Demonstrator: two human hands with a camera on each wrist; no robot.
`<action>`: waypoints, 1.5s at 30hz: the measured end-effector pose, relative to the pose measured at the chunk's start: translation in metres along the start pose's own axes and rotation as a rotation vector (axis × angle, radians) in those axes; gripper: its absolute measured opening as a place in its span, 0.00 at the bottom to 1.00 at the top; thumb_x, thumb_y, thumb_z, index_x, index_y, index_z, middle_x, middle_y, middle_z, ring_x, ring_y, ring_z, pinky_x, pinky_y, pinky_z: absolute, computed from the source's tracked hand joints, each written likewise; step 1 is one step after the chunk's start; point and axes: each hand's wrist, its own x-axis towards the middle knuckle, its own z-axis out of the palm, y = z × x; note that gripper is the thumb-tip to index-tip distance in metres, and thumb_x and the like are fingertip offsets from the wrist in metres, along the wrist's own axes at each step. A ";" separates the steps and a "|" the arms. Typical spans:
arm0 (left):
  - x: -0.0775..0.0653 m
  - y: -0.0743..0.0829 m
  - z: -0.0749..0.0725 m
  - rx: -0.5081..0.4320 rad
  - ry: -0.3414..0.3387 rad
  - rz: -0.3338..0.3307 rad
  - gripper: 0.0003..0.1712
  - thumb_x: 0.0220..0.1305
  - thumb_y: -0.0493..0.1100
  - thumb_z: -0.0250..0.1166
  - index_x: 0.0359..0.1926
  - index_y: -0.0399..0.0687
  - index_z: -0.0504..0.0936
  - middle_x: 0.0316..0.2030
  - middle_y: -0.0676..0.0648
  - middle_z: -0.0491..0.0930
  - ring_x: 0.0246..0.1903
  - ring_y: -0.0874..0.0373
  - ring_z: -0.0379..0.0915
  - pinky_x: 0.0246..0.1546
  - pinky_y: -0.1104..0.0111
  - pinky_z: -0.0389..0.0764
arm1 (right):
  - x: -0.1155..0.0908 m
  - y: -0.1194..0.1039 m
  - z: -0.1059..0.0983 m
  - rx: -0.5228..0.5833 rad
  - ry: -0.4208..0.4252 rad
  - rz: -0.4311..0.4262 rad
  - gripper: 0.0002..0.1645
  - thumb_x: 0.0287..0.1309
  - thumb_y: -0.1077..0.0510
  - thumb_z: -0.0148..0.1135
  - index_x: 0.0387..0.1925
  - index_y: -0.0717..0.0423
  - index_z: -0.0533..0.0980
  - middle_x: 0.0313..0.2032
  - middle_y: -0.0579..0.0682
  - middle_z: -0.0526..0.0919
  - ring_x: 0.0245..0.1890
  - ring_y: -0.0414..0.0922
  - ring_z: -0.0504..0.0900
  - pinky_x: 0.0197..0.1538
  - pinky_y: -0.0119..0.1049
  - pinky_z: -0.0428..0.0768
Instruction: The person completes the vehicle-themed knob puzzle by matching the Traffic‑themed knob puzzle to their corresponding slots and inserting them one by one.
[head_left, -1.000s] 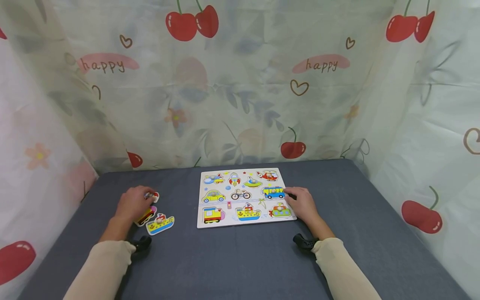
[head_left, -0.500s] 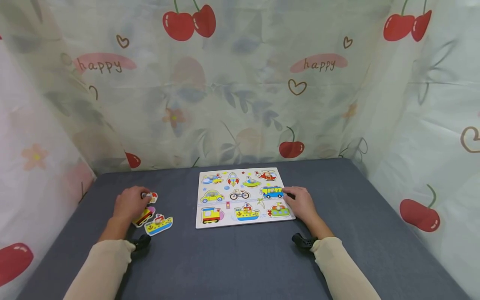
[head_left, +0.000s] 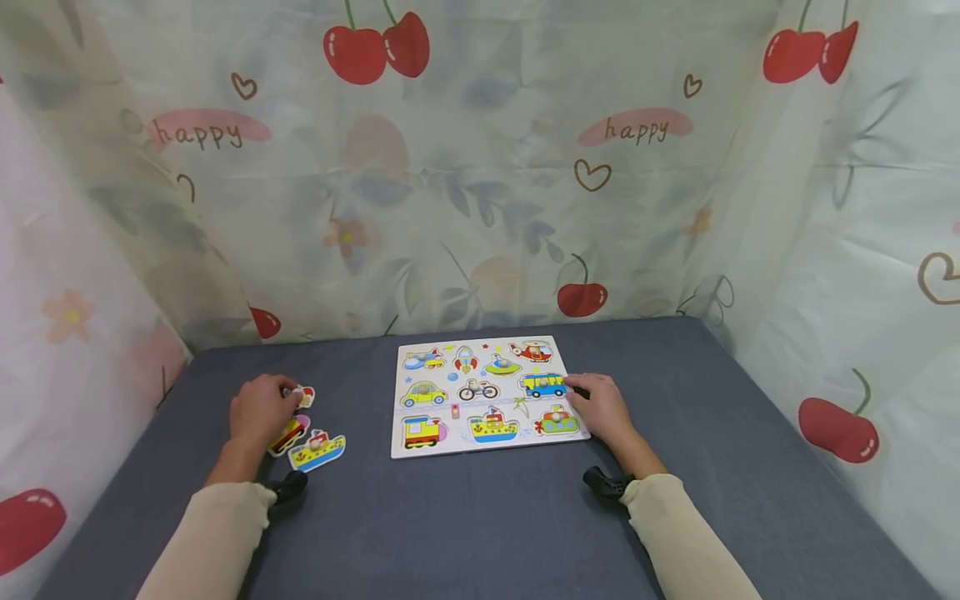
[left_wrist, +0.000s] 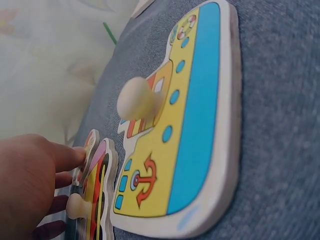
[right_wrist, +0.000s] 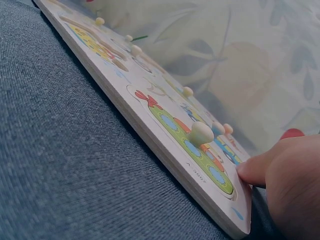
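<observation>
My left hand (head_left: 262, 412) bends over loose wooden puzzle pieces at left. Its fingertips pinch a small red-and-white piece (head_left: 307, 398), mostly hidden; the left wrist view shows a digit on that piece's edge. Below it, partly under the hand, lies a train piece (head_left: 288, 435) with a round knob. A boat piece (left_wrist: 200, 125), yellow and blue with a wooden knob (left_wrist: 134, 98), rests flat beside it. My right hand (head_left: 606, 410) touches the right edge of the puzzle board (head_left: 459, 435) near the bus (head_left: 543, 385); one straight digit lies on the edge in the right wrist view.
The board holds vehicle pictures, several with knobs, among them a green submarine (right_wrist: 192, 145). Its boat recess (right_wrist: 92, 42) shows no knob. A dark grey cloth (head_left: 465, 525) covers the table. A printed curtain (head_left: 465, 167) hangs behind and at both sides.
My left fingers have closed a little over the small piece, whose knob is now hidden. My right hand stays at the board's edge. The view has shifted slightly.
</observation>
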 end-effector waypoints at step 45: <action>-0.004 0.037 0.009 0.092 0.057 0.281 0.07 0.60 0.39 0.67 0.37 0.40 0.84 0.42 0.38 0.76 0.41 0.41 0.69 0.40 0.48 0.71 | -0.001 0.000 0.000 0.004 0.009 -0.005 0.21 0.64 0.60 0.61 0.57 0.60 0.78 0.57 0.60 0.77 0.63 0.58 0.66 0.64 0.56 0.62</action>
